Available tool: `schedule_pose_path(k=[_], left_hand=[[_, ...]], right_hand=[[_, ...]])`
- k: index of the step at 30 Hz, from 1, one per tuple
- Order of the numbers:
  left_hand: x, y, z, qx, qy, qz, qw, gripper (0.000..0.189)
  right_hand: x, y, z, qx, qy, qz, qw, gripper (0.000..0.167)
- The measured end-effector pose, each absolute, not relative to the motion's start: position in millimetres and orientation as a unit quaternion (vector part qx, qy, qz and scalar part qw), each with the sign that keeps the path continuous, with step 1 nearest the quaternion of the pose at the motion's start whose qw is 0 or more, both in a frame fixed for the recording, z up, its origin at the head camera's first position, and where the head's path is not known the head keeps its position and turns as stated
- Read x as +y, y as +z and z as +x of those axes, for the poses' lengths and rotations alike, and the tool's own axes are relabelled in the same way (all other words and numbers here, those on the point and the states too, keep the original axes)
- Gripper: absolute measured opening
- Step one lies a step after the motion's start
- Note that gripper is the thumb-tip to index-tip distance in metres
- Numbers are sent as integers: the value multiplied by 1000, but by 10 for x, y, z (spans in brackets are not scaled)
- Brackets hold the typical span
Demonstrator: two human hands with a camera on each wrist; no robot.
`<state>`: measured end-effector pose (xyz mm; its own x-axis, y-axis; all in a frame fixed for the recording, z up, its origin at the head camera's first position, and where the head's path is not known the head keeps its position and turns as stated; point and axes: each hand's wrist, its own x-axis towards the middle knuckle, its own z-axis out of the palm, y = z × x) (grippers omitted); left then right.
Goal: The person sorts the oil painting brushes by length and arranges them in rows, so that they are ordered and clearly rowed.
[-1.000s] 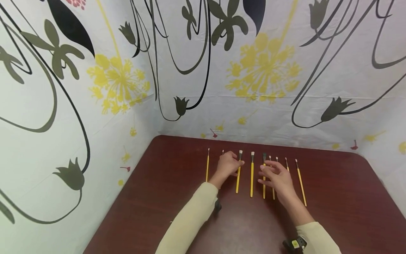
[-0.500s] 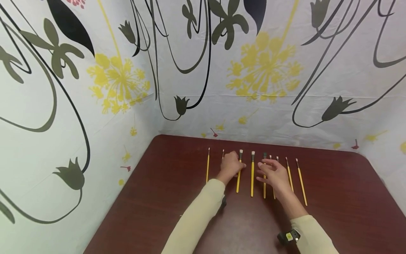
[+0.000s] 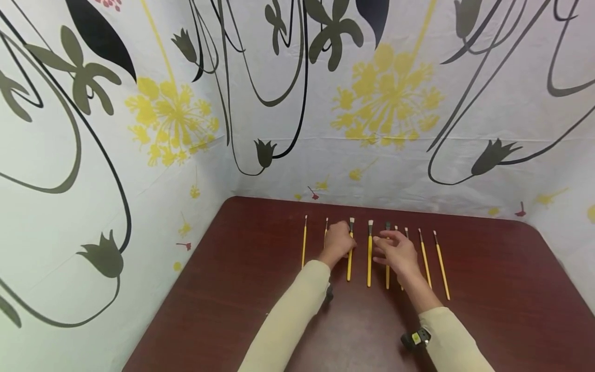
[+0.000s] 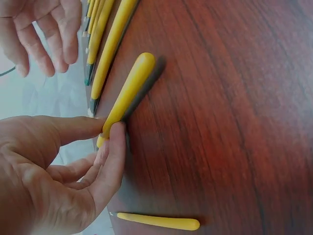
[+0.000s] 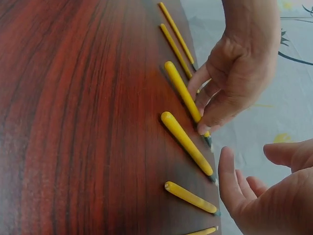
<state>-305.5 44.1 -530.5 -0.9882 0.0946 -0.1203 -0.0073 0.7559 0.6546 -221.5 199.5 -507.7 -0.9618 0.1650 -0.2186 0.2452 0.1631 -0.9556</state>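
- Yellow-handled brush [image 3: 349, 267], right of centre in head view: pinched by left hand [image 3: 338, 241].
- Right hand [image 3: 401, 255]: loosely curved, holding nothing.
- Likely light, stiff, smooth, prone to rolling; best gripped mid-handle.

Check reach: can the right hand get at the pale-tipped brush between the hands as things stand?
Probably yes: the right hand looks empty and close to the pale-tipped brush, and nothing lies across that brush. The left hand pinches the neighboring brush, leaving this one free.
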Motion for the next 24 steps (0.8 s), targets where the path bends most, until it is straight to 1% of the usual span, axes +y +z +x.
schedule_pose_path(k=[3, 4, 7, 9, 12, 18, 24], left_hand=[[404, -5279, -3052, 911, 402, 9, 95, 10], [389, -5260, -3039, 897, 430, 2, 104, 12], [333, -5086, -2939, 836, 531, -33, 136, 40], [280, -5034, -2900, 797, 585, -38, 144, 40], [169, -5007, -2879, 753, 638, -19, 158, 41], [-41, -4995, -2862, 691, 689, 22, 218, 43], [-131, -4956, -2828, 635, 725, 40, 262, 47]], right_hand=[[1977, -5082, -2239, 770, -622, 137, 34, 57], [1971, -5083, -2246, 772, -620, 140, 35, 57], [1955, -5088, -2264, 780, -608, 144, 34, 55], [1943, -5088, -2271, 787, -600, 142, 31, 55], [1924, -5084, -2278, 799, -585, 136, 27, 55], [1876, -5103, -2327, 843, -525, 115, 20, 54], [1838, -5128, -2414, 898, -428, 104, -21, 50]])
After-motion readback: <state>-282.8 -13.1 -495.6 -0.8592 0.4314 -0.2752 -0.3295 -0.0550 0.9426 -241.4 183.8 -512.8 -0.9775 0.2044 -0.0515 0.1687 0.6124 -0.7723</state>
